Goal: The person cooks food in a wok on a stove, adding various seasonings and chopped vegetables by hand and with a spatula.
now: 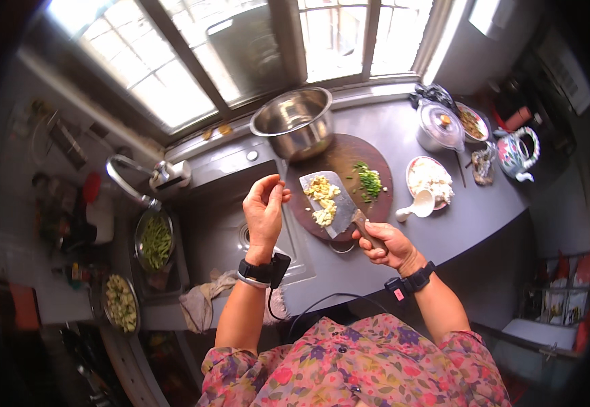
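Note:
My right hand (386,245) grips the wooden handle of a cleaver (345,206), whose broad blade lies flat over a round wooden chopping board (341,150). Pale yellow chopped pieces, which look like garlic or ginger (324,201), rest on the blade. To the right of the blade, a small heap of chopped green onion (369,182) sits on the board. My left hand (265,211) is raised left of the board, over the sink's edge, with fingers and thumb drawn together. Whether anything small is between those fingertips I cannot tell.
A steel pot (295,124) stands at the board's far edge. Right are a plate of white food (430,175) with a white spoon (419,205), a lidded pot (440,127) and a floral teapot (516,155). Left are the sink (208,224), faucet (127,178), green vegetables (156,241) and a cloth (203,305).

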A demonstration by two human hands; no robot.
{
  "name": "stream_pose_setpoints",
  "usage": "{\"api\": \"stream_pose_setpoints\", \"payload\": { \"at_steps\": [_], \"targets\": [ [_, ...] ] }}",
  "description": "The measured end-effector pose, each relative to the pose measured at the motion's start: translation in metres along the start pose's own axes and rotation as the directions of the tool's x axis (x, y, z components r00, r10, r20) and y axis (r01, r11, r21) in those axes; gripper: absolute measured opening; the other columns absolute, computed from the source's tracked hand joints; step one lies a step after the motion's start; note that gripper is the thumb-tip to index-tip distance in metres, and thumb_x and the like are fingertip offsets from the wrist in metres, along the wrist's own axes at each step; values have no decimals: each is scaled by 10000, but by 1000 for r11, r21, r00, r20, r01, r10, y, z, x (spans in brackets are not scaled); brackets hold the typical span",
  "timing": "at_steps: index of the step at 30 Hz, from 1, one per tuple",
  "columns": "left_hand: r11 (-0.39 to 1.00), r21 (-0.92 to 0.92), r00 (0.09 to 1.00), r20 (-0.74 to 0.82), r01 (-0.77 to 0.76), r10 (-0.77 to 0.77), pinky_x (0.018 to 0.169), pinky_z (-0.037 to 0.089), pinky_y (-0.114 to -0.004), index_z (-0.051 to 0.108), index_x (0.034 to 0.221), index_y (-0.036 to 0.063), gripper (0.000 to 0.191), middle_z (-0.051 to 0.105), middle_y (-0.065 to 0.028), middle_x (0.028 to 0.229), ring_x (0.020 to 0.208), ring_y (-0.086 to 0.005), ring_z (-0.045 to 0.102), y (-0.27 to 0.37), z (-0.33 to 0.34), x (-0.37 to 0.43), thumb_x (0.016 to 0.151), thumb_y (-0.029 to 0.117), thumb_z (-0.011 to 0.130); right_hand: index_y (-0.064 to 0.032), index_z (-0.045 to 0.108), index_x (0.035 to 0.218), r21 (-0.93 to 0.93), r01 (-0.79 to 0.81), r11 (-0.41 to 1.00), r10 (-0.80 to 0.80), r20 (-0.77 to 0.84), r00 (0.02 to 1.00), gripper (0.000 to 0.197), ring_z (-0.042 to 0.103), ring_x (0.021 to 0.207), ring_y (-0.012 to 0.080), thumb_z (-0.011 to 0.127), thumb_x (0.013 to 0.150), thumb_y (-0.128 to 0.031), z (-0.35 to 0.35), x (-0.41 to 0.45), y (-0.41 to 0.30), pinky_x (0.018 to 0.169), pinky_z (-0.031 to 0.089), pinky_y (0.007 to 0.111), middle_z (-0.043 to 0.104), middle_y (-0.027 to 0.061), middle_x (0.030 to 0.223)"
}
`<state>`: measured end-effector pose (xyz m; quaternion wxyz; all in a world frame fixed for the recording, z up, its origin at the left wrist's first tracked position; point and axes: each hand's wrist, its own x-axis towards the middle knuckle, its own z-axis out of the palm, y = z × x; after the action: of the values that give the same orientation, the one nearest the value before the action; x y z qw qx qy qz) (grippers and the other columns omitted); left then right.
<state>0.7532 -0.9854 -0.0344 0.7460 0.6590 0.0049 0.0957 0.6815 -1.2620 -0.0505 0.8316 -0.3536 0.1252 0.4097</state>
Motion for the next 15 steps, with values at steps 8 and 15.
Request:
{"api": "stream_pose_setpoints", "payload": {
  "at_steps": [8,15],
  "targets": [
    [910,-380,937,-226,167,-267,813,549,-278,563,1131,-43,229,627,-114,1023,876,-160,636,18,-121,-106,974,112,501,-6,562,1076,-96,-104,990,112,88,990,314,365,417,59,491,973,-294,103,20,44,354,261,190,575,26,719],
    [930,-367,861,-459,39,-217,833,532,-287,569,1143,-14,239,626,-102,1039,914,-168,631,52,-272,-252,980,147,499,16,521,1104,-186,-231,955,271,229,935,377,349,444,68,546,933,-319,230,56,136,378,274,192,529,50,745]
  ]
}}
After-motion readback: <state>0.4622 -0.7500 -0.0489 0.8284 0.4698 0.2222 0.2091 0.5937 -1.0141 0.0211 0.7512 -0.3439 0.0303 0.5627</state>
